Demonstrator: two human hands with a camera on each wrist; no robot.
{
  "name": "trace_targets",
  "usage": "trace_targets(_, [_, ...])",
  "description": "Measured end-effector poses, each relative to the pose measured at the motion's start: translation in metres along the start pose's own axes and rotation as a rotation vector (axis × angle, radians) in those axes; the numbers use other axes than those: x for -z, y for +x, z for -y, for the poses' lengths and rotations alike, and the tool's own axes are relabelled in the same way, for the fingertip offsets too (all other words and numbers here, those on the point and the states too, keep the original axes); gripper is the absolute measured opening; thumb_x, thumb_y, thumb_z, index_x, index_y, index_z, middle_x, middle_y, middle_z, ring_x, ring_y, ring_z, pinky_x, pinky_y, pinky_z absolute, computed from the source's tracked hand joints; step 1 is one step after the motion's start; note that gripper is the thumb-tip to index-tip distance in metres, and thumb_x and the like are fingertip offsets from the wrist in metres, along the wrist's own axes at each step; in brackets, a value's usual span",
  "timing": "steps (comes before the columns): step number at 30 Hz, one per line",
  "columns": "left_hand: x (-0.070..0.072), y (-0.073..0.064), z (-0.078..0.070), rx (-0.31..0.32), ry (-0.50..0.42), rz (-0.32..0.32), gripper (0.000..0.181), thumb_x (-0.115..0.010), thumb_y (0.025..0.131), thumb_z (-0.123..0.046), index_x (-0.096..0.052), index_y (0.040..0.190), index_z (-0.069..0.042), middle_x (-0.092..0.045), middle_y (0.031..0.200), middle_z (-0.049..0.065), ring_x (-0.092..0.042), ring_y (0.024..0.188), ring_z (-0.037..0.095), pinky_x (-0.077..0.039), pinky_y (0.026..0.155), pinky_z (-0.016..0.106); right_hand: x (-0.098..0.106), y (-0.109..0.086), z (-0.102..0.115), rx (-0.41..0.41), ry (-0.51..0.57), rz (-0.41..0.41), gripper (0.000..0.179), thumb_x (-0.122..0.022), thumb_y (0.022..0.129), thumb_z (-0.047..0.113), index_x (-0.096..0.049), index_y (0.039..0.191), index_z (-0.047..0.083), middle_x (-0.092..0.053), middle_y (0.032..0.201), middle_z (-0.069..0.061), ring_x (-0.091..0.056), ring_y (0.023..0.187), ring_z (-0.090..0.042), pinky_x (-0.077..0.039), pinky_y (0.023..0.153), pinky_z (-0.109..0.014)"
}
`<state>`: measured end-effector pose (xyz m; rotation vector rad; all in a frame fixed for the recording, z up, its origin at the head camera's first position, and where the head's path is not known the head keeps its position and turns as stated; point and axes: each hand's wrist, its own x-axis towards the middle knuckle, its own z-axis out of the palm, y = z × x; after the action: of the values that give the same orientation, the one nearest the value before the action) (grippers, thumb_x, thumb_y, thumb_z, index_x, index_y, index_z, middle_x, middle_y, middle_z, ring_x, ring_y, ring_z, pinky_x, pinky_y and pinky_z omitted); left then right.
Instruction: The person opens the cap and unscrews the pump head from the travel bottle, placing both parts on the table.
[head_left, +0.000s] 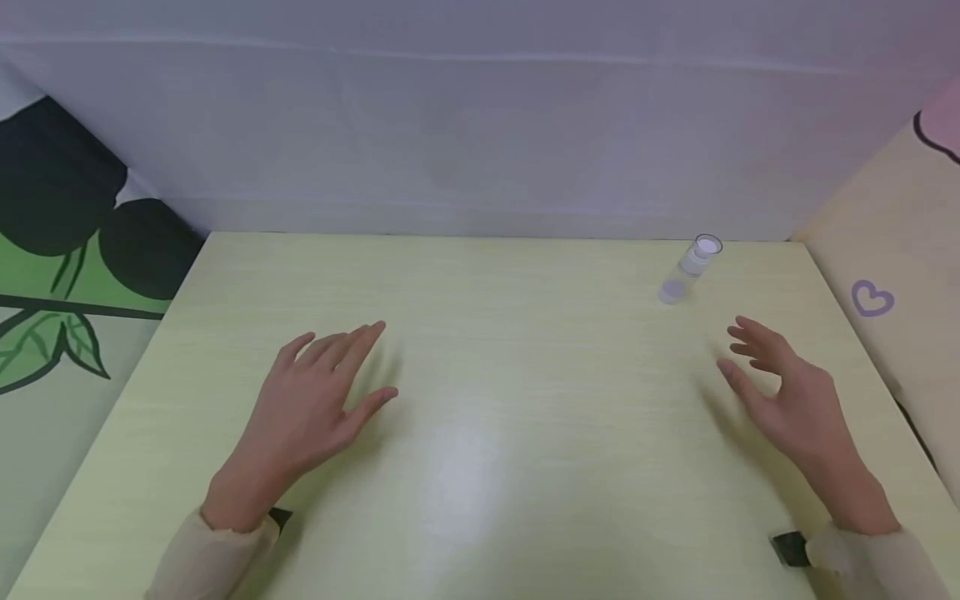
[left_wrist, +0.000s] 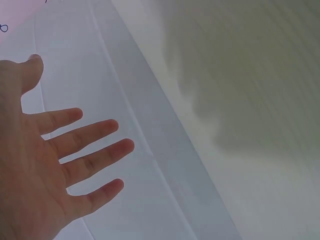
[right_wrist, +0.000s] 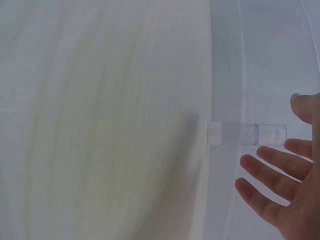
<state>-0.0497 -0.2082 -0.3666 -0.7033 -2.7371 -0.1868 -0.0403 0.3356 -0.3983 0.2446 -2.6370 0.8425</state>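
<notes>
"Where is the clear bottle?"

"Upper right of the head view, standing upright on the pale table, near its far edge."

"And the right hand?"

"At the right of the frame, just below the bottle and apart from it. Its fingers are slightly bent, with a wide gap to the thumb, and it holds nothing. In the right wrist view the bottle shows just beyond the fingertips."

"What about the left hand?"

"Left of centre, palm down over the table and well apart from the bottle. The fingers reach out nearly straight, the thumb held wide, nothing in its grasp. The left wrist view shows them spread."

"What's around them?"

"A plain pale cloth hangs across the top of the frame. Dark rounded shapes fill the upper left, and a purple heart marks the surface at far right."
</notes>
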Motion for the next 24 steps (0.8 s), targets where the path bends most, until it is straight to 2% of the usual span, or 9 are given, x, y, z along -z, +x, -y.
trace_targets(2, [-0.001, 0.002, 0.0, -0.007, -0.004, -0.012, 0.072, -0.06, 0.097, -0.056, -0.05, 0.153, -0.012, -0.068, 0.138, 0.015, -0.068, 0.118, 0.039, -0.044, 0.109, 0.062, -0.003, 0.003, -0.002, 0.005, 0.043, -0.024, 0.062, -0.076, 0.093, 0.006, -0.055, 0.151, 0.016, -0.062, 0.134, 0.032, -0.052, 0.108, 0.032, -0.039, 0.088, 0.004])
trace_targets(3, [-0.001, 0.004, 0.0, -0.011, -0.007, -0.018, 0.07, -0.063, 0.096, -0.054, -0.052, 0.151, -0.011, -0.069, 0.136, 0.014, -0.069, 0.116, 0.039, -0.045, 0.107, 0.061, -0.004, 0.005, -0.002, 0.006, 0.059, -0.033, 0.061, -0.076, 0.093, 0.005, -0.055, 0.15, 0.015, -0.058, 0.131, 0.038, -0.053, 0.108, 0.031, -0.04, 0.089, 0.004])
trace_targets(5, [-0.002, 0.006, 0.0, -0.016, -0.012, -0.024, 0.068, -0.066, 0.094, -0.05, -0.054, 0.149, -0.011, -0.071, 0.133, 0.014, -0.069, 0.114, 0.038, -0.047, 0.105, 0.06, -0.005, 0.009, -0.002, 0.002, 0.081, -0.045, 0.059, -0.076, 0.093, 0.004, -0.057, 0.148, 0.014, -0.06, 0.13, 0.036, -0.055, 0.109, 0.028, -0.04, 0.09, 0.005])
trace_targets(10, [-0.003, 0.012, 0.0, -0.031, -0.028, -0.038, 0.064, -0.064, 0.097, -0.051, -0.057, 0.147, -0.011, -0.072, 0.13, 0.013, -0.069, 0.113, 0.037, -0.049, 0.102, 0.058, -0.009, 0.02, 0.001, -0.041, 0.109, -0.056, 0.053, -0.074, 0.095, 0.005, -0.059, 0.145, 0.011, -0.072, 0.129, -0.011, -0.058, 0.106, 0.025, -0.043, 0.088, 0.004])
trace_targets(12, [-0.004, 0.013, -0.001, -0.038, -0.036, -0.048, 0.063, -0.061, 0.099, -0.053, -0.057, 0.146, -0.011, -0.072, 0.13, 0.013, -0.07, 0.113, 0.037, -0.049, 0.101, 0.058, -0.011, 0.024, 0.001, -0.063, 0.12, -0.058, 0.05, -0.074, 0.096, 0.007, -0.059, 0.144, 0.01, -0.071, 0.129, -0.016, -0.059, 0.105, 0.024, -0.044, 0.088, 0.003])
trace_targets(16, [-0.006, 0.016, -0.002, -0.045, -0.05, -0.056, 0.062, -0.059, 0.101, -0.054, -0.058, 0.146, -0.011, -0.072, 0.13, 0.012, -0.07, 0.113, 0.037, -0.05, 0.1, 0.058, -0.014, 0.031, 0.0, -0.111, 0.134, -0.051, 0.047, -0.073, 0.098, 0.015, -0.06, 0.143, 0.011, -0.069, 0.127, 0.011, -0.059, 0.104, 0.023, -0.044, 0.086, 0.003])
trace_targets(18, [-0.007, 0.018, -0.002, -0.044, -0.055, -0.054, 0.062, -0.059, 0.101, -0.054, -0.058, 0.146, -0.011, -0.072, 0.131, 0.012, -0.07, 0.114, 0.037, -0.049, 0.1, 0.058, -0.016, 0.034, -0.002, -0.124, 0.135, -0.052, 0.047, -0.073, 0.099, 0.016, -0.06, 0.143, 0.01, -0.069, 0.127, 0.013, -0.059, 0.104, 0.022, -0.045, 0.086, 0.002])
trace_targets(19, [-0.008, 0.019, -0.002, -0.045, -0.057, -0.053, 0.062, -0.059, 0.101, -0.054, -0.058, 0.146, -0.011, -0.072, 0.131, 0.012, -0.069, 0.114, 0.037, -0.049, 0.1, 0.058, -0.017, 0.036, -0.003, -0.131, 0.138, -0.051, 0.047, -0.073, 0.099, 0.017, -0.06, 0.143, 0.01, -0.069, 0.128, 0.011, -0.059, 0.104, 0.022, -0.045, 0.085, 0.002])
trace_targets(24, [-0.011, 0.024, -0.005, -0.05, -0.063, -0.039, 0.062, -0.056, 0.102, -0.056, -0.058, 0.147, -0.013, -0.073, 0.129, 0.012, -0.069, 0.116, 0.036, -0.049, 0.101, 0.057, -0.024, 0.044, -0.008, -0.157, 0.155, -0.054, 0.046, -0.072, 0.099, 0.017, -0.059, 0.142, 0.007, -0.069, 0.133, -0.018, -0.058, 0.104, 0.023, -0.046, 0.085, 0.001])
